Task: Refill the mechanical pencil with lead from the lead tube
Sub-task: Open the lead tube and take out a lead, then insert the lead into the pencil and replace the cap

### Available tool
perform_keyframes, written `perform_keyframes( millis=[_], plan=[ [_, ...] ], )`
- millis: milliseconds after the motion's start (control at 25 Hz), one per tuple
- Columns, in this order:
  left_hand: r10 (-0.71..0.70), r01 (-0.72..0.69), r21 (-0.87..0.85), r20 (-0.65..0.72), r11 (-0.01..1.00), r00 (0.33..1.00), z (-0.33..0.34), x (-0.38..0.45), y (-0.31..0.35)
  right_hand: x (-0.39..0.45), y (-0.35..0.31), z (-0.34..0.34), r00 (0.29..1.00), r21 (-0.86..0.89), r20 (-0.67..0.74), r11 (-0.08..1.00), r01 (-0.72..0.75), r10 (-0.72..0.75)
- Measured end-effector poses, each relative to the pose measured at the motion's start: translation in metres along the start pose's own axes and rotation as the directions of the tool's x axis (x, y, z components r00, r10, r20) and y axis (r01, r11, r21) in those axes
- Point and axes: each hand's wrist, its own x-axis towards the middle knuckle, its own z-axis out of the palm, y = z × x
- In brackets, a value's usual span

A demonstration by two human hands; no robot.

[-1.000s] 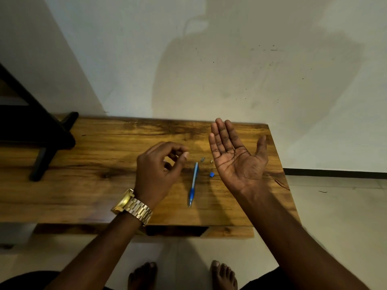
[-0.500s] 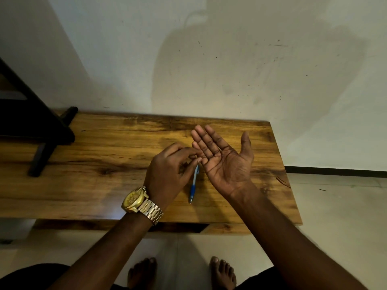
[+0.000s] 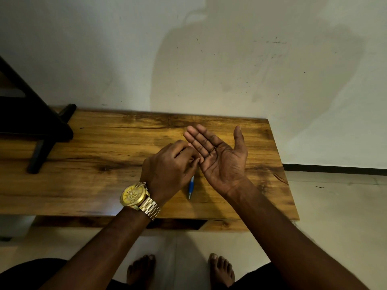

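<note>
**Counter, two hands, one pencil**

Wall [image 3: 209,59]: pale, scuffed, carrying a broad shadow; no writing on it.

Counter [image 3: 94,164]: long wooden top with dark grain streaks, set against the wall. No label or mark can be read on it.

Dark frame [image 3: 35,130]: black legs resting on the counter's far left end.

Right hand [image 3: 219,158]: held palm up above the counter, fingers spread flat, thumb raised; grip fully open. Whether anything small lies on the palm cannot be told.

Left hand [image 3: 169,166]: knuckles up, fingers curled in, fingertips pinched together and touching the edge of the right palm. Too small to tell what, if anything, the pinch holds.

Watch [image 3: 134,195]: gold, metal link band, on the left wrist. Dial marks too small to read.

Pencil [image 3: 191,188]: blue and white, lying on the counter between the two wrists, upper part hidden under the left hand, tip toward the near edge. No brand legible.
</note>
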Motion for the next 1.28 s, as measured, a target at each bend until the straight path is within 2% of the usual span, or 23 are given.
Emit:
perform_keyframes(
  millis=[80,200,280,360,440,560,840,920,960,1040,1120,1200,1280],
  plan=[
    [-0.064,0.064,-0.022,0.013,0.998,0.998,0.001,0.001,0.001,0.0,-0.001,0.0,1.0,-0.007,0.017,1.0,-0.007,0.007],
    [-0.293,0.288,-0.218,0.008,0.933,0.956,0.0,0.005,0.003,0.002,-0.013,-0.001,0.999,-0.091,-0.036,0.995,0.037,-0.041],
    [-0.403,0.384,-0.322,0.01,0.866,0.915,-0.003,0.006,0.0,0.005,-0.023,-0.008,0.98,-0.337,-0.121,0.935,0.109,-0.158],
    [-0.424,0.403,-0.336,0.011,0.852,0.906,-0.004,0.006,-0.001,0.006,-0.028,-0.014,0.957,-0.604,-0.12,0.784,0.142,-0.265],
    [-0.419,0.402,-0.327,0.018,0.855,0.908,-0.004,0.007,0.0,0.006,-0.026,-0.019,0.965,-0.695,-0.083,0.709,0.121,-0.247],
    [-0.417,0.408,-0.308,0.04,0.859,0.908,-0.003,0.007,0.003,0.007,-0.022,-0.02,0.977,-0.731,-0.055,0.675,0.1,-0.204],
    [-0.403,0.4,-0.304,0.057,0.865,0.913,0.001,0.005,-0.002,0.007,-0.026,-0.02,0.974,-0.733,-0.065,0.672,0.101,-0.218],
    [-0.444,0.468,-0.298,0.149,0.832,0.884,0.006,0.002,-0.006,0.005,-0.034,-0.02,0.957,-0.687,-0.11,0.716,0.123,-0.27],
    [-0.475,0.527,-0.267,0.236,0.807,0.848,0.01,-0.001,-0.007,0.003,-0.039,-0.021,0.947,-0.643,-0.136,0.753,0.14,-0.292],
    [-0.54,0.631,-0.146,0.394,0.762,0.743,0.018,-0.007,-0.004,-0.004,-0.048,-0.023,0.94,-0.57,-0.158,0.805,0.163,-0.301],
    [-0.578,0.648,0.0,0.449,0.762,0.681,0.025,-0.012,0.001,-0.011,-0.05,-0.02,0.93,-0.556,-0.168,0.81,0.185,-0.327],
    [-0.575,0.6,0.092,0.43,0.795,0.696,0.03,-0.014,0.005,-0.016,-0.052,-0.014,0.904,-0.556,-0.188,0.8,0.224,-0.383],
    [-0.556,0.565,0.115,0.417,0.817,0.719,0.03,-0.017,0.006,-0.017,-0.054,-0.009,0.886,-0.546,-0.199,0.798,0.255,-0.419]
  ],
)
